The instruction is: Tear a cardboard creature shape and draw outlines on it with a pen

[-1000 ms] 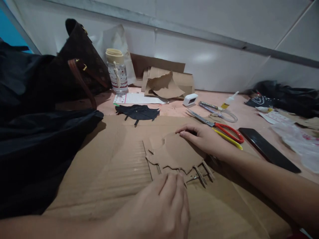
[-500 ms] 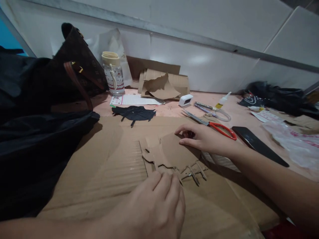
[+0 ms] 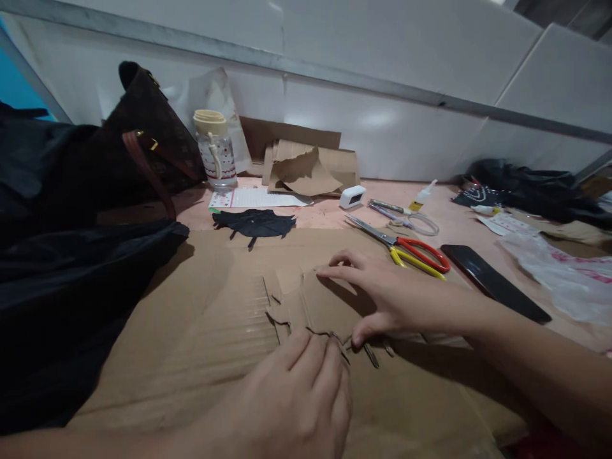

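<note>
A cut-out piece of brown cardboard (image 3: 329, 303) with a jagged near edge and narrow strips lies on a large cardboard sheet (image 3: 191, 306). At its near edge, my left hand (image 3: 306, 382) is closed, fingers curled and pressed together; the fingertips and what lies under them are hidden. Over the right part of the cut-out, my right hand (image 3: 377, 293) is spread, its thumb at the jagged edge and its fingers toward the far side. Beyond that hand lie scissors (image 3: 396, 245) with one red and one yellow handle.
A black cut-out shape (image 3: 253, 225) lies at the sheet's far edge. Behind it stand a bottle (image 3: 217, 153) and cardboard scraps (image 3: 310, 169). A black phone (image 3: 495, 284), a small glue bottle (image 3: 423, 196) and a plastic bag (image 3: 554, 268) lie right. Black fabric (image 3: 71, 306) and a handbag (image 3: 153, 127) fill the left.
My right hand has opened wider and moved left and down across the cut-out, its thumb now at the jagged edge. The scissors' yellow handle has come into view. My left hand stays nearly still.
</note>
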Action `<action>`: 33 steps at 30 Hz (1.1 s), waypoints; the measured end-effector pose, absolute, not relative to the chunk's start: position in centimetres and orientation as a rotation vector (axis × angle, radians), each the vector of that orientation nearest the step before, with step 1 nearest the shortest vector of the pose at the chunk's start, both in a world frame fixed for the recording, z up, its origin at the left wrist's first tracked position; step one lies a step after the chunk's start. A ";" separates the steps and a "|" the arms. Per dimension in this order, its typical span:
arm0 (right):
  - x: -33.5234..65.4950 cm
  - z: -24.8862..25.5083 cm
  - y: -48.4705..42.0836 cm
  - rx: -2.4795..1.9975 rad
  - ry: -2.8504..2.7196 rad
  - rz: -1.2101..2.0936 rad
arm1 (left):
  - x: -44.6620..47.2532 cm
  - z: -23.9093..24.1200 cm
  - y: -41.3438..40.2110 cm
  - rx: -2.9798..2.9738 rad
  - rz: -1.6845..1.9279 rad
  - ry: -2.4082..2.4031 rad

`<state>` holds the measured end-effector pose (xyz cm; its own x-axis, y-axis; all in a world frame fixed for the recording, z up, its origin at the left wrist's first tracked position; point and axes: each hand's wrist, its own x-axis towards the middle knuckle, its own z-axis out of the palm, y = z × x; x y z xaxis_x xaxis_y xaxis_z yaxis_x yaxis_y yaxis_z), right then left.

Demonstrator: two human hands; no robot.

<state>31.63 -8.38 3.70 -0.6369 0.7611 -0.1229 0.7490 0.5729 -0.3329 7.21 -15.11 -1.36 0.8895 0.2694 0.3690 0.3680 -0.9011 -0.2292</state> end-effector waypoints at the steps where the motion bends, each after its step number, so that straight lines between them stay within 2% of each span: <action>1: 31.6 3.8 -8.6 -1.305 -2.770 0.561 | 7.2 -1.3 -15.1 -2.758 -0.485 -0.476; 14: 32.6 2.8 -6.8 -1.341 -2.658 0.621 | 7.3 -1.1 -14.9 -2.821 -0.515 -0.473; 19: 33.1 3.2 -5.9 -1.277 -2.612 0.743 | 6.9 -0.9 -15.3 -2.822 -0.496 -0.488; 23: 34.3 3.7 -5.1 -1.315 -2.542 0.703 | 6.6 0.2 -15.3 -2.812 -0.605 -0.519; 29: 35.4 3.4 -4.6 -1.473 -2.625 0.529 | 5.1 2.4 -9.8 -2.819 -0.808 -0.694; 33: 35.4 3.3 -4.3 -1.489 -2.593 0.574 | 3.8 1.2 -5.1 -2.971 -0.829 -1.072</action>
<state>35.42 -4.33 3.31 -0.5179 0.8494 -0.1014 0.8128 0.4517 -0.3680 3.75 -5.07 1.19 0.6569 0.6264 0.4195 0.5635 -0.7776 0.2788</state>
